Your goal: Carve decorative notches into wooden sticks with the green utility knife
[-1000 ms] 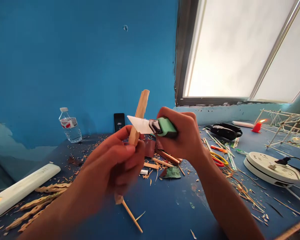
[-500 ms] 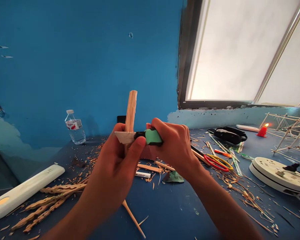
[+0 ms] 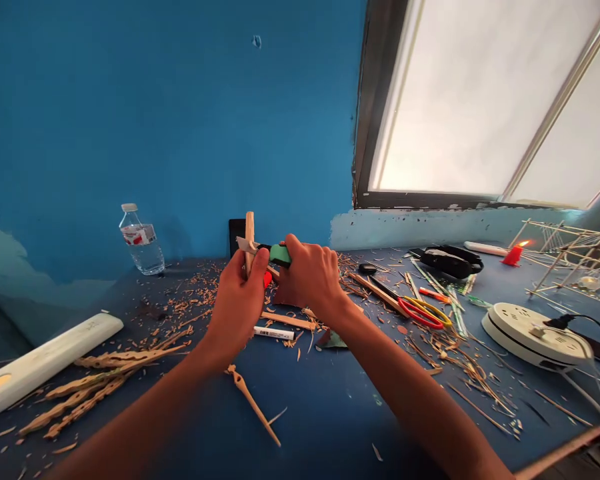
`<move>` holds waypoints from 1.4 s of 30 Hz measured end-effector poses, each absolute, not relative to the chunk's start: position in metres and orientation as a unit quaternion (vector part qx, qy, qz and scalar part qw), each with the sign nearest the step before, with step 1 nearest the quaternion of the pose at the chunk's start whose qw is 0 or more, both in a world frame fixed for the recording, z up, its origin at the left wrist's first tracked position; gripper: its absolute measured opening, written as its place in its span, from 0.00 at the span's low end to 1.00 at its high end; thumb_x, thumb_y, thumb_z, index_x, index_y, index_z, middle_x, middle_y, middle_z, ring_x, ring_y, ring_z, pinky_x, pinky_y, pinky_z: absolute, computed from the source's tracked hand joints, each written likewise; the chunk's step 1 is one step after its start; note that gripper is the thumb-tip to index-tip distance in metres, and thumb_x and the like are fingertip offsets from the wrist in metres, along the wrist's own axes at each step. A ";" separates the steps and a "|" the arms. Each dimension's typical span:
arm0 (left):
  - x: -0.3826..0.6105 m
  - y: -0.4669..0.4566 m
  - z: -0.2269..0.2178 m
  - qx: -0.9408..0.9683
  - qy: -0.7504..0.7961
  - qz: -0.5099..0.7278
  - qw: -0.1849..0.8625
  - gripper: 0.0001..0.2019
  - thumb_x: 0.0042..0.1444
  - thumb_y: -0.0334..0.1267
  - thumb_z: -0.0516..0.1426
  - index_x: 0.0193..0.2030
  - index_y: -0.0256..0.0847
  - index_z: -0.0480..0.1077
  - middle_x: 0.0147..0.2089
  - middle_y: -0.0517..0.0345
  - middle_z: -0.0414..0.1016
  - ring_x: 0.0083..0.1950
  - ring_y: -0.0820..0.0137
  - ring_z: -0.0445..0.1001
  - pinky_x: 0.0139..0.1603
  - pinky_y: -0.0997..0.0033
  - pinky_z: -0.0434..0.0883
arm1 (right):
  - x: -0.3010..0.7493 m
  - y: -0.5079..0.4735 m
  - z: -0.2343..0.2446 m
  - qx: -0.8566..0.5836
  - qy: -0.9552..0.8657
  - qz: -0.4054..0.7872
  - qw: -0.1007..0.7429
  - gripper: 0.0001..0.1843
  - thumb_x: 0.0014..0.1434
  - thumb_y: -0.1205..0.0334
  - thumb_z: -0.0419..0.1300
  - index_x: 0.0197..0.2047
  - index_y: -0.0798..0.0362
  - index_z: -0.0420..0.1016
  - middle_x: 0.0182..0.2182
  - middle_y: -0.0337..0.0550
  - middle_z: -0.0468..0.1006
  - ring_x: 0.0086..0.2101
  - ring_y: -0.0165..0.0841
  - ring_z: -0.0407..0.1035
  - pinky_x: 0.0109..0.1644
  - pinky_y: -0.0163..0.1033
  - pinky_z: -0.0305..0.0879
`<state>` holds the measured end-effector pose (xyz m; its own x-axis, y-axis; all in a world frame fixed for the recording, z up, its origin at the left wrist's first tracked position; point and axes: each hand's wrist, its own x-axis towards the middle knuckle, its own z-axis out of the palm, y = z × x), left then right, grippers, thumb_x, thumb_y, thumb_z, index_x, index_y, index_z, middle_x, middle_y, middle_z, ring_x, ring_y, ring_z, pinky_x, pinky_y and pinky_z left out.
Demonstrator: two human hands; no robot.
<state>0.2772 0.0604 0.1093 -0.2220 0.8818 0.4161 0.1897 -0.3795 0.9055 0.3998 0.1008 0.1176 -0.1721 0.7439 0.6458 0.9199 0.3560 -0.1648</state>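
Observation:
My left hand (image 3: pixel 239 300) is wrapped round a pale wooden stick (image 3: pixel 250 227) that stands upright, its top end showing above the fingers. In my right hand (image 3: pixel 313 277) is a utility knife (image 3: pixel 280 255) with a green and black handle. Its blade lies across the stick, and a small curl of wood shows at the edge. My left thumb rests against the front of the knife. Under the hands are a flat wooden strip (image 3: pixel 287 321), a white marker (image 3: pixel 275 333) and a scrap of green sandpaper (image 3: pixel 333 340). A carved stick (image 3: pixel 253 403) lies nearer to me.
A water bottle (image 3: pixel 144 243), a long white case (image 3: pixel 50 363) and carved sticks (image 3: pixel 100 387) are at left. At right are scissors (image 3: pixel 425 313), a power strip (image 3: pixel 535 335), a lit red candle (image 3: pixel 514 255) and a stick frame (image 3: pixel 575 257). Wood shavings (image 3: pixel 180 293) litter the blue table.
Both hands, with the stick and knife, have moved farther away from me, toward the wall. The blade still meets the stick, where a shaving now curls up. The camera view has shifted slightly.

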 end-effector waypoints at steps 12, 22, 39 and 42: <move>0.285 -0.034 0.076 0.457 0.450 0.468 0.608 0.18 0.63 0.60 0.55 0.39 0.49 0.60 0.26 0.72 0.59 0.18 0.80 0.47 0.13 0.82 0.50 | 0.490 0.161 0.116 -0.559 -0.724 0.048 0.401 0.11 0.65 0.57 0.56 0.33 0.51 0.72 0.28 0.43 0.74 0.31 0.34 0.65 0.35 0.39 0.54; 0.275 -0.069 0.075 0.378 0.403 0.490 0.674 0.11 0.57 0.50 0.62 0.36 0.47 0.70 0.25 0.66 0.63 0.22 0.77 0.55 0.18 0.80 0.58 | 0.471 0.030 0.070 -0.330 -0.819 0.263 0.390 0.19 0.66 0.51 0.59 0.29 0.48 0.58 0.22 0.30 0.59 0.23 0.27 0.53 0.26 0.35 0.49; 0.291 -0.078 0.075 0.482 0.531 0.498 0.487 0.18 0.58 0.58 0.64 0.44 0.52 0.65 0.23 0.71 0.50 0.21 0.76 0.47 0.18 0.79 0.51 | 0.457 0.000 0.050 -0.369 -0.854 0.035 0.365 0.05 0.54 0.63 0.59 0.31 0.49 0.64 0.27 0.36 0.77 0.24 0.29 0.64 0.30 0.37 0.48; 0.289 -0.074 0.074 0.527 0.496 0.493 0.483 0.17 0.60 0.57 0.62 0.45 0.52 0.63 0.23 0.72 0.53 0.21 0.76 0.48 0.17 0.79 0.52 | 0.455 0.002 0.054 -0.363 -0.856 0.028 0.367 0.05 0.52 0.63 0.59 0.31 0.49 0.66 0.28 0.36 0.79 0.26 0.30 0.67 0.32 0.38 0.50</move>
